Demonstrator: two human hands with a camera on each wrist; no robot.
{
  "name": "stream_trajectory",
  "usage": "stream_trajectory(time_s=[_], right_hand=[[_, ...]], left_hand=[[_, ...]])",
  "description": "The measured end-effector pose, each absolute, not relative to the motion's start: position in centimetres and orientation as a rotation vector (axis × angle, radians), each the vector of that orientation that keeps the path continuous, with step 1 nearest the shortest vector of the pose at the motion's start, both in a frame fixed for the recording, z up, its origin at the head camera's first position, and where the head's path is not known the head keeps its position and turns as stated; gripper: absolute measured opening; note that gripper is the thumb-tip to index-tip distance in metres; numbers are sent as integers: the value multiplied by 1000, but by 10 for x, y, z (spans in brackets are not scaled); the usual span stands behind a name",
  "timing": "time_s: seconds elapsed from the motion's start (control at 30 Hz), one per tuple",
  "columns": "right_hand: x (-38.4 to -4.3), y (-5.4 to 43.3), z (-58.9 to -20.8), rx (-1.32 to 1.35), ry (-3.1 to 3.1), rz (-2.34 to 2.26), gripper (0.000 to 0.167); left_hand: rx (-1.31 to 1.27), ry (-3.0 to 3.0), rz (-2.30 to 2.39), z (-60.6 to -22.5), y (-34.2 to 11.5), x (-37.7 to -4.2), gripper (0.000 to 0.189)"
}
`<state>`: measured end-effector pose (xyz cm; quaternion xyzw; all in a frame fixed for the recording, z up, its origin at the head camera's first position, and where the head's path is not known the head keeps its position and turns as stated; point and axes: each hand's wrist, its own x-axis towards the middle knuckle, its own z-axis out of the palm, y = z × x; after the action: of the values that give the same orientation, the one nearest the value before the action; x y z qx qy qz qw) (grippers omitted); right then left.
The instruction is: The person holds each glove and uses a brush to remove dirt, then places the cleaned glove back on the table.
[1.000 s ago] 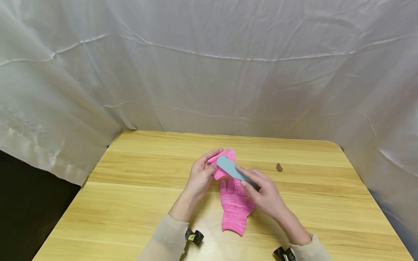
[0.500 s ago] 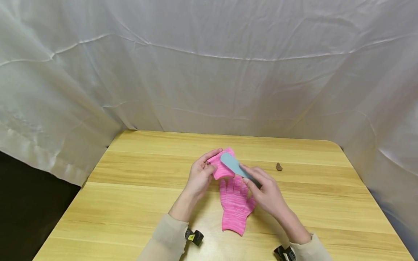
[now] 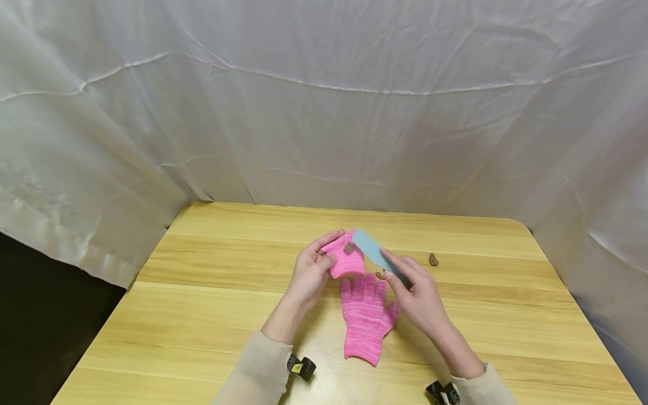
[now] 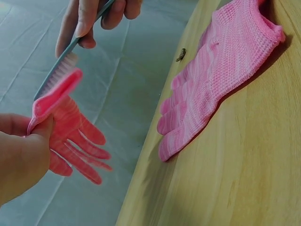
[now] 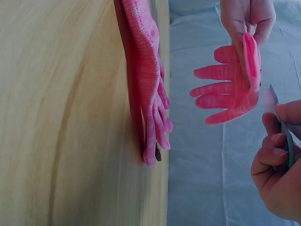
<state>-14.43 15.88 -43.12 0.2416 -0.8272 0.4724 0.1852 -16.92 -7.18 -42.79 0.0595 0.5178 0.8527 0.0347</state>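
Note:
My left hand pinches a pink knit glove by its cuff, holding it up so the glove's fingers hang loose in both wrist views. A brown patch shows on the raised glove. With my right hand I grip the handle of a blue-grey brush, its back turned up toward the head camera. White bristles face the cuff in the left wrist view; the right wrist view shows a gap between brush and glove. A second pink glove lies flat on the table below, fingers pointing away.
On the wooden table sits a small brown lump to the right of the hands. Another brown bit lies by the fingertips of the flat glove. Pale cloth curtains stand around the table's back and sides.
The brush has slid rightward and slightly away across the raised glove, uncovering the brown patch and the brown bit by the flat glove. My left hand stays in place.

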Motion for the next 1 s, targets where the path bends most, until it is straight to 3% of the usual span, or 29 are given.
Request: stream_trajectory(time_s=[0.77, 1.0], right_hand=[[-140, 153, -433, 891, -2350, 1328, 50], [-140, 154, -434, 803, -2413, 1290, 53]], left_hand=[[157, 1598, 2596, -430, -65, -167, 55], [149, 1599, 2588, -430, -64, -165, 59]])
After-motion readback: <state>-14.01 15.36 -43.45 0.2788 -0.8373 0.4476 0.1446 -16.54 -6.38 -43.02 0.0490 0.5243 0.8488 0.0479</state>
